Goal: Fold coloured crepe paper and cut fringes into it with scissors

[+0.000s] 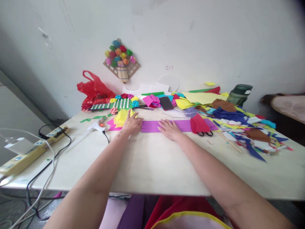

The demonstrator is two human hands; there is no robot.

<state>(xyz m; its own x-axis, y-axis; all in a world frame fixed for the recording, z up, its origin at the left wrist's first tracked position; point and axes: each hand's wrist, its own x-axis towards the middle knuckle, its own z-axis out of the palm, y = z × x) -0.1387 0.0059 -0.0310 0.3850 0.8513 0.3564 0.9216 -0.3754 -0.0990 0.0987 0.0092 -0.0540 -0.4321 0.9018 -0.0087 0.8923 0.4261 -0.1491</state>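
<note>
A long purple strip (150, 126), paper or cloth, lies flat across the table before me. My left hand (132, 123) rests with spread fingers at the strip's left part, touching the edge of a yellow piece (120, 117). Pink sheets (111, 124) show under the yellow. My right hand (169, 128) lies flat on the middle of the strip, fingers apart. Toward the strip's right end sits a folded red piece (199, 123), with the black handles of scissors (205, 134) showing below it. A white glue gun (97, 126) lies left of my left hand.
A power strip (45, 144) with cables runs along the left edge. Behind are a red plastic bag (96, 89), paper flowers (125, 95) and a phone (166, 103). Coloured scraps (252, 135), a wooden stick (230, 142) and a dark green bottle (239, 94) are at right.
</note>
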